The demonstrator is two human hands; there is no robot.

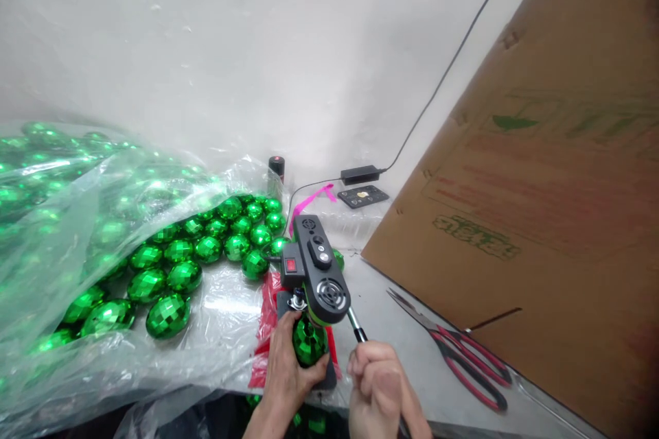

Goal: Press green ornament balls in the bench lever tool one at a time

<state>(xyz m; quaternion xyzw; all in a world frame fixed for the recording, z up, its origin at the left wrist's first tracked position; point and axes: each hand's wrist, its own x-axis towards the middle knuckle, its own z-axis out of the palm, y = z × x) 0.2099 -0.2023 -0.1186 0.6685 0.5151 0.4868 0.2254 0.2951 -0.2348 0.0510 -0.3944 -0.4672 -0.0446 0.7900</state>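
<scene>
Left hand [288,370]: fingers curled around green faceted ball [307,341], held under black machine [316,269] | Right hand [378,391]: fisted on machine's lever handle [356,326], knuckles up | scissors [456,350] lie right, apart

Left hand [288,374] hides the green bauble's [309,341] lower half.

Workshop | bagged green baubles [169,267] | bench machine [316,271] | cardboard box [540,219]
</scene>
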